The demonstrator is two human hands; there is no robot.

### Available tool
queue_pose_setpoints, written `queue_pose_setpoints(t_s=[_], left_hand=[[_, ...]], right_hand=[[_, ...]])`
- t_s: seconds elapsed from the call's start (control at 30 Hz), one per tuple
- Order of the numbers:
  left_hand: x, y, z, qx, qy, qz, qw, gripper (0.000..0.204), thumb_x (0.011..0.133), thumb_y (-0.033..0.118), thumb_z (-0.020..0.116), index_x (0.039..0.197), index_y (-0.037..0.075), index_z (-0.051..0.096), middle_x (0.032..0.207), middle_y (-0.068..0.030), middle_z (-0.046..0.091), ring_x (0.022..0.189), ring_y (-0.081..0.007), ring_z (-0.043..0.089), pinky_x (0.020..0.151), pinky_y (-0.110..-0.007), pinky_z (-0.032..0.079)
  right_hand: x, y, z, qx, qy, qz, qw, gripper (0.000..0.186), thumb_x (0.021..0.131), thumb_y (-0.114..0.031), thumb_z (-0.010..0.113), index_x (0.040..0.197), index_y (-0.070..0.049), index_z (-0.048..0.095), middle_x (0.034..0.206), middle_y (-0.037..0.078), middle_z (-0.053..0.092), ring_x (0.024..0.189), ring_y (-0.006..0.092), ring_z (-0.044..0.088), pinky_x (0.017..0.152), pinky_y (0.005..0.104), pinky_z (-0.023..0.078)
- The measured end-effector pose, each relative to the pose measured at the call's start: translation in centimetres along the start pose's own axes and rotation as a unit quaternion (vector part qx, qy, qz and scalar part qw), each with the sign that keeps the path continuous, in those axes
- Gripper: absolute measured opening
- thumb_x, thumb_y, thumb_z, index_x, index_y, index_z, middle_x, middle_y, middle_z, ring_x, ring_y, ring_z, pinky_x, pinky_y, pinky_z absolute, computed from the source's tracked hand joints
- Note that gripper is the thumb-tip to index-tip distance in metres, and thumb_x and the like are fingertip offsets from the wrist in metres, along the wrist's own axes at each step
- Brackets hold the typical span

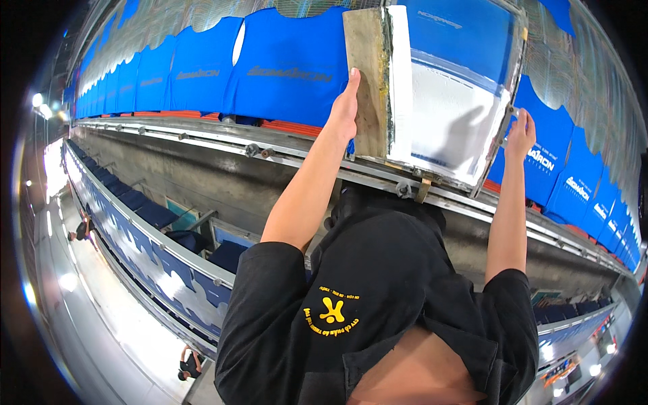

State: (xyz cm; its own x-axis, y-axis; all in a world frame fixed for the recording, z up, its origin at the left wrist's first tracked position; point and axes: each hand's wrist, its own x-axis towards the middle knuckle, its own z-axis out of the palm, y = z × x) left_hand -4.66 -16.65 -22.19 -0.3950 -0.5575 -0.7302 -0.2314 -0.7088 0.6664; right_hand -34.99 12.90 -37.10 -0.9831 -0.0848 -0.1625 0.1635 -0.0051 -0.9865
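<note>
A wooden squeegee [368, 84], a broad board with a white-coated edge, stands over the left part of a screen printing frame [514, 81]. My left hand [346, 108] grips the board's outer left side, thumb up along it, the other fingers mostly hidden behind. At the frame's right side is my right hand [520, 135], with bent fingers closed at its edge. White ink [445, 115] spreads over the near half of the mesh, and blue fabric shows through the far half. Under and beside the frame lie blue shirt panels [290, 67] with dark printed lettering on the left.
A metal rail [202, 138] with clamps runs along the table's near edge, against my body. More blue panels [584, 182], with white lettering, extend right. Behind me stands another long table with dark panels [182, 283]. Two people [190, 364] are farther off at the left.
</note>
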Motion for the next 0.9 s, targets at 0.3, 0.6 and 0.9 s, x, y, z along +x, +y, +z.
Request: queue_pose_setpoints(t_s=[0.3,0.6,0.9], left_hand=[[-0.9,4.0,-2.0,0.023,0.012,0.079,0.997,0.098,0.098,0.072,0.064,0.156,-0.004,0.047,0.157,-0.0159,0.055,0.142,-0.0297,0.053,0.118,-0.045,0.043],[-1.8,4.6,5.0,0.343,0.011,0.280,0.897,0.074,0.088,0.057,0.086,0.128,-0.005,0.072,0.120,-0.0098,0.076,0.105,-0.0167,0.071,0.091,-0.032,0.054],[1.6,5.9,12.1,0.717,-0.045,0.405,0.566,0.052,0.088,0.059,0.080,0.112,0.013,0.080,0.102,-0.0022,0.074,0.096,-0.0273,0.072,0.082,-0.044,0.057]], right_hand=[[-0.3,0.1,4.9,-0.158,0.019,-0.097,0.982,0.042,0.101,-0.042,0.075,0.122,-0.006,0.076,0.111,0.013,0.077,0.095,0.0209,0.069,0.086,0.0360,0.055],[-1.6,-1.1,5.6,-0.222,-0.020,0.011,0.975,0.059,0.102,-0.062,0.061,0.132,-0.012,0.069,0.116,0.021,0.077,0.112,0.0404,0.072,0.097,0.0461,0.054],[-0.6,0.7,5.1,-0.091,-0.048,0.014,0.995,0.055,0.111,-0.052,0.054,0.136,-0.005,0.067,0.107,0.006,0.071,0.092,0.0153,0.061,0.088,0.0334,0.052]])
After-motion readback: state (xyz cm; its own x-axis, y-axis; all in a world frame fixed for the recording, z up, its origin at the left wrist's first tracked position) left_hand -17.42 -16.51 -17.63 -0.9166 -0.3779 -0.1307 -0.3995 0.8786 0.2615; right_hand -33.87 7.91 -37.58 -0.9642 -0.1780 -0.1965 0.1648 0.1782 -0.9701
